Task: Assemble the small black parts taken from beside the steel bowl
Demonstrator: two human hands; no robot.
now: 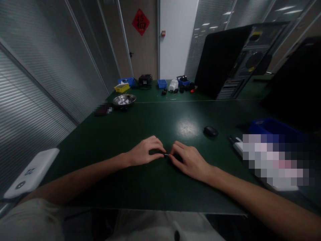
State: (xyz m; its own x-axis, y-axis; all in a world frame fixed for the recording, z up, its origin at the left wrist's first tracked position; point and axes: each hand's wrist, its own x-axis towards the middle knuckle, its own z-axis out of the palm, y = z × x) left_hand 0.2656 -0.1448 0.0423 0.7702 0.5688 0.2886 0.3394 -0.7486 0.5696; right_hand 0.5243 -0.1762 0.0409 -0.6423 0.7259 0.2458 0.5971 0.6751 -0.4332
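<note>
Between my two hands, just above the green table (120, 134), is a small thin object (166, 154) with a pale, shiny middle. My left hand (145, 151) pinches its dark left end between thumb and fingertips. From the other side, my right hand (189, 160) holds the right end with thumb and index finger, its other fingers curled. The hands are a short gap apart. What exactly the object is cannot be made out.
A black mouse (211, 131) lies right of my hands, with a blue bin (273, 129) beyond it. Farther back are a metal bowl (124, 100), a yellow tray (122, 88), a small blue basket (162, 84) and a black computer case (223, 60). A white device (32, 172) is at left.
</note>
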